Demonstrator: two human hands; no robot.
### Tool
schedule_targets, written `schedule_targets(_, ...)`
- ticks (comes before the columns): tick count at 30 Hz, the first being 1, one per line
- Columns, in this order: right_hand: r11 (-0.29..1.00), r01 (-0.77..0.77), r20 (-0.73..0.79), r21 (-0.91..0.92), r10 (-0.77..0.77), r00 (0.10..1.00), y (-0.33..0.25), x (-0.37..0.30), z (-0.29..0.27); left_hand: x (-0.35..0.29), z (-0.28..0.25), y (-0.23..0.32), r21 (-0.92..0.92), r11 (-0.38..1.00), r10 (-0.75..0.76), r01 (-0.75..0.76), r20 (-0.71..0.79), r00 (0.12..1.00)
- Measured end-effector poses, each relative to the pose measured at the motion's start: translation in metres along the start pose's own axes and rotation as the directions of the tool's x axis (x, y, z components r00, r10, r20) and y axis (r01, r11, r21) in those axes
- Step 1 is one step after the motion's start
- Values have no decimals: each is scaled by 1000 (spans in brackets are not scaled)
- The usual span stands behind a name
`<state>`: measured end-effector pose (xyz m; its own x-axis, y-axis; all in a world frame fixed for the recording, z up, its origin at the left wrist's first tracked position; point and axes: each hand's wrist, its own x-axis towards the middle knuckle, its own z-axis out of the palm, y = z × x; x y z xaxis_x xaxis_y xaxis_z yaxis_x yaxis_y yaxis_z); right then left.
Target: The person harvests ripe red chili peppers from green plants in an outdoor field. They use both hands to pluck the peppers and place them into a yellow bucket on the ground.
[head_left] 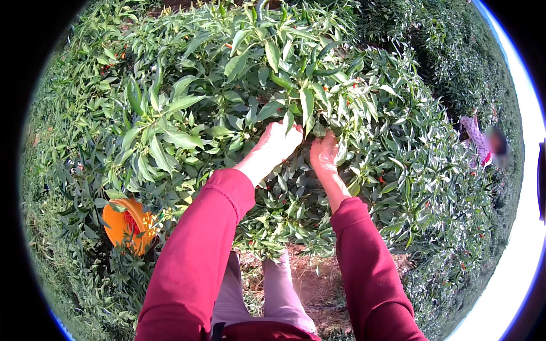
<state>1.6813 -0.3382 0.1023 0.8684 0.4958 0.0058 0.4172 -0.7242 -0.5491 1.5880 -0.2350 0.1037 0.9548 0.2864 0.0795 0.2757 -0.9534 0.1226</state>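
Both my hands reach into a leafy chili pepper plant (185,103) in front of me. My left hand (277,140) is closed among the leaves at a stem, its fingertips partly covered by foliage. Close by on its right, my right hand (324,153) is also closed, with its curled fingers tucked behind leaves. What either hand grips cannot be made out. Above them hangs a green chili pepper (281,80). Small red chili peppers show here and there between the leaves.
An orange bucket (111,216) with red chili peppers (132,223) inside tilts among the plants at my left. Dense pepper bushes surround me. Bare brown soil (318,278) lies by my legs. Another person (476,138) is among the plants at far right.
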Motion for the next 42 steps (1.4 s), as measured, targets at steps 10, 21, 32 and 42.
schedule_targets(10, 999, 41, 665, -1, -30, 746, 48, 41, -40, -2, -26, -3, -808, 206, -53, 552, 554, 831)
schedule_targets(21, 550, -736, 919, 394, -232, 318, -8, 31, -97, -29, -30, -17, -861, -111, -43, 496, 503, 863)
schedule_targets(32, 896, 153, 456, 417, -351, 818, -23, 14, -50, -24, -6, -10, -900, 125, -276, 419, 374, 885)
schedule_targets(42, 754, 633, 321, 174, -651, 688, -12, 22, -38, -22, -23, -13, -864, -73, -217, 498, 501, 838)
